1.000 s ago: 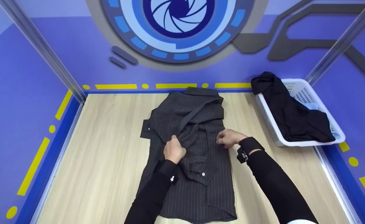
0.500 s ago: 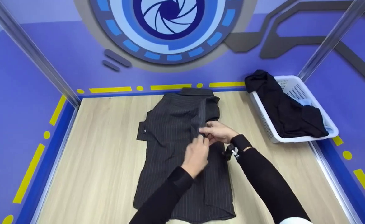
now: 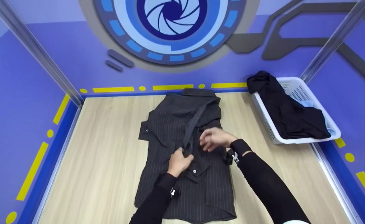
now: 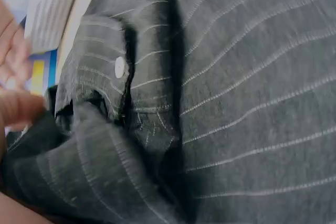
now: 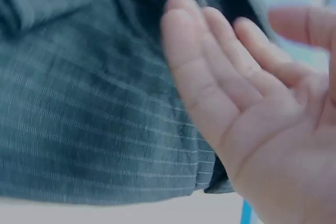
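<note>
A dark pinstriped shirt [image 3: 170, 124] lies lengthwise on the table, its collar [image 3: 198, 92] toward the back wall. My left hand [image 3: 180, 161] pinches a sleeve near its cuff, over the shirt's middle. That cuff [image 4: 102, 61] shows a white button in the left wrist view. The raised sleeve [image 3: 194, 121] runs from the upper right of the shirt down to the left hand. Just right of it, my right hand [image 3: 216, 139] hovers over the shirt with loosely extended fingers and holds nothing. Another cuff [image 3: 144, 130] sticks out at the shirt's left edge.
A white plastic basket [image 3: 294, 142] stands at the right of the wooden table [image 3: 101, 149]. Black cloth [image 3: 291, 115] hangs over its left rim, with light-blue fabric [image 3: 306, 103] beneath. Blue-purple panels [image 3: 61, 56] enclose the table at the back and sides.
The left hand moved right and up to meet the right hand at the sleeve, then drew back down-left with it. The right hand has let go of the sleeve.
</note>
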Tool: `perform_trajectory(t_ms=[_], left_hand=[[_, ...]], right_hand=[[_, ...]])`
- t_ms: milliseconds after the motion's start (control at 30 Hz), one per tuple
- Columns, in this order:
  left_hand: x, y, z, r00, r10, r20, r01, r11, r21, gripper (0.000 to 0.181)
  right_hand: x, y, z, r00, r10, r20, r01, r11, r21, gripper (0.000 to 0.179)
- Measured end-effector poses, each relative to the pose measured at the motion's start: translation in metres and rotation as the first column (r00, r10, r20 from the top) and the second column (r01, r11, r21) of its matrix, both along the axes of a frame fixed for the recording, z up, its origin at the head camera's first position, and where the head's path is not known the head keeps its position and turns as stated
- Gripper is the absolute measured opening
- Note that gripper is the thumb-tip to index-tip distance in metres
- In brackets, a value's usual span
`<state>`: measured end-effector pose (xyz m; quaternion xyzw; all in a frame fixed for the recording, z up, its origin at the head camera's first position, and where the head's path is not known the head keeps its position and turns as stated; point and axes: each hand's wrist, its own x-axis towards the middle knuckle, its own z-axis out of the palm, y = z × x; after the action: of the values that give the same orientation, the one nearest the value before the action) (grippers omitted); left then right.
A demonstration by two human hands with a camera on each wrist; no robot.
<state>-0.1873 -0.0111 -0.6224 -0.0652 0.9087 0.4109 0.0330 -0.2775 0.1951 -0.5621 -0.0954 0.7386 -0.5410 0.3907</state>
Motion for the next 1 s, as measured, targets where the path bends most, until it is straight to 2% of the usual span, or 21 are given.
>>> perform_trajectory(t_ms=[67,100,167,233,333,400,433,467,500,533,600,667,700,733,767,833,867,900,933,1000], left_hand=[[-0.001,-0.002,0.008,0.999,0.017,-0.049,-0.015,0.999,0.032,0.042],[-0.002,-0.002,0.010,0.994,0.027,-0.104,-0.025,1.000,0.014,0.039],[-0.005,0.002,0.017,0.975,0.026,-0.221,-0.037,0.998,-0.046,0.037],[-0.005,0.010,0.026,0.940,-0.016,-0.340,-0.032,0.990,-0.134,0.038],[-0.002,0.023,0.042,0.878,-0.130,-0.461,0.017,0.970,-0.242,0.037],[0.003,0.031,0.052,0.847,-0.191,-0.497,0.083,0.969,-0.232,0.035],[0.004,0.033,0.057,0.838,-0.202,-0.507,0.114,0.973,-0.199,0.033],[0.005,0.035,0.061,0.842,-0.195,-0.504,0.138,0.979,-0.148,0.029],[0.004,0.035,0.064,0.852,-0.174,-0.494,0.146,0.985,-0.094,0.025],[0.003,0.034,0.067,0.870,-0.147,-0.471,0.148,0.988,-0.035,0.022],[-0.001,0.029,0.069,0.920,-0.104,-0.378,0.133,0.990,0.052,0.021],[-0.005,0.020,0.066,0.966,-0.127,-0.226,0.150,0.985,0.087,0.023],[-0.006,0.016,0.063,0.975,-0.173,-0.140,0.185,0.980,0.075,0.026],[-0.006,0.012,0.059,0.970,-0.238,-0.052,0.240,0.970,0.034,0.028],[-0.005,0.008,0.055,0.951,-0.308,0.026,0.309,0.951,-0.018,0.031],[0.000,0.004,0.047,0.894,-0.426,0.138,0.440,0.893,-0.096,0.038],[0.003,0.003,0.044,0.869,-0.463,0.174,0.487,0.863,-0.136,0.042],[0.007,0.002,0.042,0.852,-0.489,0.186,0.520,0.833,-0.189,0.047],[0.011,0.003,0.042,0.841,-0.505,0.193,0.539,0.805,-0.246,0.047],[0.021,0.008,0.047,0.846,-0.505,0.170,0.532,0.777,-0.338,0.058]], right_hand=[[0.003,-0.003,-0.001,0.993,0.115,-0.014,-0.114,0.992,0.044,0.034],[0.005,-0.005,-0.002,0.988,0.152,-0.007,-0.151,0.988,0.040,0.039],[0.007,-0.009,-0.002,0.986,0.163,0.031,-0.162,0.986,-0.022,0.045],[0.008,-0.014,0.000,0.990,0.109,0.085,-0.096,0.985,-0.143,0.043],[0.008,-0.022,0.005,0.987,0.008,0.163,0.045,0.948,-0.315,0.030],[0.006,-0.027,0.009,0.978,-0.068,0.196,0.136,0.922,-0.363,0.023],[0.004,-0.030,0.011,0.972,-0.109,0.209,0.183,0.908,-0.378,0.020],[0.002,-0.031,0.013,0.964,-0.153,0.219,0.230,0.894,-0.385,0.018],[0.000,-0.032,0.014,0.951,-0.201,0.236,0.283,0.873,-0.396,0.017],[-0.002,-0.032,0.015,0.936,-0.246,0.252,0.333,0.850,-0.408,0.016],[-0.007,-0.030,0.018,0.902,-0.318,0.292,0.423,0.784,-0.455,0.018],[-0.010,-0.027,0.020,0.872,-0.361,0.331,0.487,0.714,-0.504,0.022],[-0.011,-0.025,0.021,0.860,-0.374,0.347,0.509,0.681,-0.527,0.023],[-0.013,-0.023,0.022,0.852,-0.382,0.357,0.523,0.653,-0.548,0.026],[-0.014,-0.022,0.024,0.844,-0.390,0.369,0.537,0.625,-0.567,0.027],[-0.017,-0.020,0.025,0.831,-0.404,0.383,0.556,0.580,-0.595,0.029],[-0.018,-0.020,0.026,0.825,-0.412,0.386,0.564,0.565,-0.602,0.030],[-0.019,-0.019,0.027,0.819,-0.423,0.388,0.572,0.555,-0.603,0.032],[-0.020,-0.019,0.027,0.812,-0.435,0.389,0.582,0.553,-0.596,0.035],[-0.022,-0.018,0.028,0.802,-0.463,0.377,0.596,0.580,-0.555,0.041]])
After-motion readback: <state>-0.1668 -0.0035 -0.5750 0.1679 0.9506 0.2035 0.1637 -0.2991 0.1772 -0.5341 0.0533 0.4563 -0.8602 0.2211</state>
